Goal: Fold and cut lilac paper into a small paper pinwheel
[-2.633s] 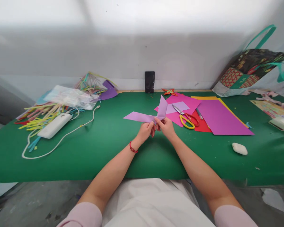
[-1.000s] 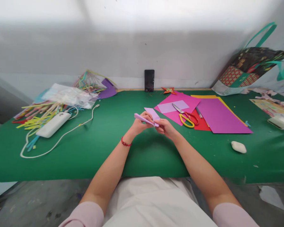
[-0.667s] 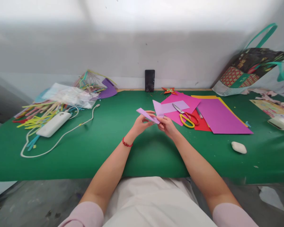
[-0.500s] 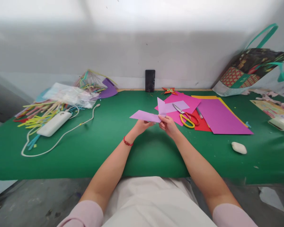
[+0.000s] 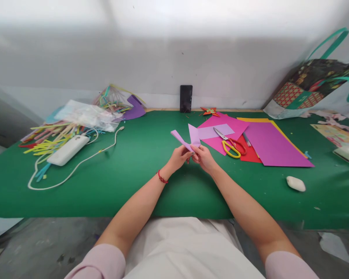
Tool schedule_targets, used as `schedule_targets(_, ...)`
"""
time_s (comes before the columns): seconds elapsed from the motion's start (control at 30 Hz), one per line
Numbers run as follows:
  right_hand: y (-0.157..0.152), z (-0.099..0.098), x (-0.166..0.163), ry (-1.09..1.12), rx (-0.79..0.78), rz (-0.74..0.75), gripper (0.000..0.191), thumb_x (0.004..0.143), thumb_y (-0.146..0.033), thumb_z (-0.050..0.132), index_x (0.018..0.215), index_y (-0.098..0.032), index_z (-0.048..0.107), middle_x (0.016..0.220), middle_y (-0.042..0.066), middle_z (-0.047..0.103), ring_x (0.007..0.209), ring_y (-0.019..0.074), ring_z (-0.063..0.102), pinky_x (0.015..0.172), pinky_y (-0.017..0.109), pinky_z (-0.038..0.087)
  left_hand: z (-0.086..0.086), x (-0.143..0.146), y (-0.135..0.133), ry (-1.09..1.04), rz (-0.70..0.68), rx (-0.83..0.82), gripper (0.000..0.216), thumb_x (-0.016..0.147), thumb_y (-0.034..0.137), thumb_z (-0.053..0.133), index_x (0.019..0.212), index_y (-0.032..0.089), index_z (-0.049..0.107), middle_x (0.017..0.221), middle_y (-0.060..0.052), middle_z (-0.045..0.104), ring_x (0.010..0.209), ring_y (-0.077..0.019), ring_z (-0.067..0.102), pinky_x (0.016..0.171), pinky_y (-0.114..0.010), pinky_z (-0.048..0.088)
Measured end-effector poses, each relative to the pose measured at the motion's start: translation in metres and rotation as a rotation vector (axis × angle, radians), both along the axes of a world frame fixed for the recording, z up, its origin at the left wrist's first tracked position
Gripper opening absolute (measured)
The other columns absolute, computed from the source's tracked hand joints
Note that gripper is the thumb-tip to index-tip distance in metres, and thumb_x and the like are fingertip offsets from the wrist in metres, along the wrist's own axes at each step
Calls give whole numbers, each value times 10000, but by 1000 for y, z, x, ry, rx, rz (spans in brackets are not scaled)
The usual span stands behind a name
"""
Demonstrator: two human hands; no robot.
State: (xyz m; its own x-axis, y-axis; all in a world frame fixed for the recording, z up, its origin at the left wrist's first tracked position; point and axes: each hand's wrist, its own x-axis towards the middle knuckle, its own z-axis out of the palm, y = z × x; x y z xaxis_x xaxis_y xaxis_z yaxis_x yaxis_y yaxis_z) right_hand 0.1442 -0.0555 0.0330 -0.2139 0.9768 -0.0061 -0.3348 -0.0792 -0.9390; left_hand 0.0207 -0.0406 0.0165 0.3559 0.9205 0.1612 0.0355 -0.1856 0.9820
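Note:
Both hands meet over the middle of the green table [image 5: 128, 182], pinching a folded lilac paper piece [image 5: 189, 138] that forms a V, its two flaps sticking up and away from me. My left hand [image 5: 178, 157], with a red cord at the wrist, grips the fold from the left with closed fingers. My right hand [image 5: 203, 157] pinches the same fold from the right. The paper is held just above the table top.
Right of the hands lie pink and purple sheets [image 5: 272, 145], yellow-handled scissors [image 5: 230, 146], a pen and a small lilac sheet. A white eraser-like lump [image 5: 296, 183] sits further right. A white power bank [image 5: 68, 150] with cable, coloured strips and plastic bags lie left. A phone [image 5: 185, 98] leans on the wall.
The lilac paper has been turned and refolded between my hands: half a second ago one flap lay wide and flat to the left, now both flaps point up in a narrow V.

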Motion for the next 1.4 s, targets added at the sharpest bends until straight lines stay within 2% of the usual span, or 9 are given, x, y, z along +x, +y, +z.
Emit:
schedule_targets(0.17,2,-4,-6,-22,20,-222,434,621,-505,693,462,-199,428,352,-63,390,321,61,334,334,223,254,0,5,-5,137,77,74,331,863,362,419,609,166,500,458,45,488,400,-68,450,453,-189,396)
schedule_targets(0.27,2,-6,-10,-56,70,-357,446,635,-506,689,457,-201,417,352,-64,399,320,61,345,343,224,273,-1,9,-6,142,87,38,391,881,377,367,568,170,476,440,43,458,389,-72,444,437,-193,383)
schedule_targets(0.5,0,-15,-16,-144,117,-529,420,684,-524,637,517,-206,419,365,-72,424,328,79,380,352,231,303,-8,14,-5,123,83,5,334,896,303,303,618,182,443,487,48,463,406,-83,448,456,-211,380)
schedule_targets(0.63,2,-18,-17,-179,121,-539,423,705,-534,610,522,-211,407,367,-74,417,327,86,384,354,238,305,-8,13,-8,240,105,85,314,904,275,290,631,192,423,490,42,467,447,-102,464,523,-237,373)
schedule_targets(0.8,-1,-21,-20,-272,193,-624,373,742,-514,574,579,-210,432,409,-66,449,369,102,422,396,246,344,0,15,-14,451,264,156,303,903,235,285,615,208,375,493,26,452,468,-126,438,529,-261,322)
schedule_targets(0.93,-3,-21,-20,-349,234,-659,333,744,-482,576,601,-208,452,435,-55,488,400,115,460,436,254,383,2,13,-16,459,280,144,306,900,224,283,607,209,370,491,26,452,462,-126,442,522,-258,322)
schedule_targets(1.17,-3,-10,-13,-329,278,-451,374,738,-456,584,492,-207,451,382,-33,490,361,119,475,422,255,407,-1,3,-8,344,189,188,397,921,300,248,589,190,437,497,18,510,488,-113,497,588,-244,391)
schedule_targets(1.27,-2,-13,-13,-346,270,-442,358,729,-440,592,488,-206,468,380,-26,500,356,127,488,421,260,421,2,4,-12,532,240,230,418,922,284,237,573,187,448,498,-1,519,498,-123,504,580,-246,380)
schedule_targets(1.4,-2,-22,-13,-379,248,-528,297,703,-424,620,546,-209,487,406,-27,537,369,141,512,420,265,431,8,6,-19,857,355,283,372,902,259,292,626,164,523,590,-61,593,555,-155,545,554,-253,355)
